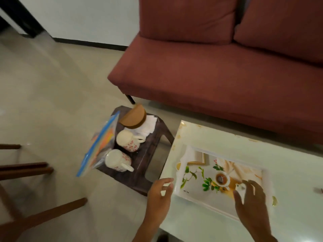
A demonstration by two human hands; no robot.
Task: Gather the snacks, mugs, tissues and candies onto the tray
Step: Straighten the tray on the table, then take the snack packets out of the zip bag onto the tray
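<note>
A white tray (pixel 194 154) printed with leaves and a teacup lies on the pale low table (pixel 227 137). My right hand (pixel 251 201) rests over its near right part, fingers spread, with a small white object under the fingertips. My left hand (pixel 160 193) hovers open just left of the tray's near left corner. On a dark stool (pixel 152 154) to the left stand two white floral mugs (pixel 128 140) (pixel 118 160), a blue snack bag (pixel 99 144) leaning upright, a cork-lidded jar (pixel 133 117) and white tissues (pixel 150 125).
A dark red sofa (pixel 209 75) runs behind the table and stool. Wooden chair legs (pixel 26 170) stick in from the left over the tiled floor. A small yellowish item (pixel 274 200) lies on the table right of the tray.
</note>
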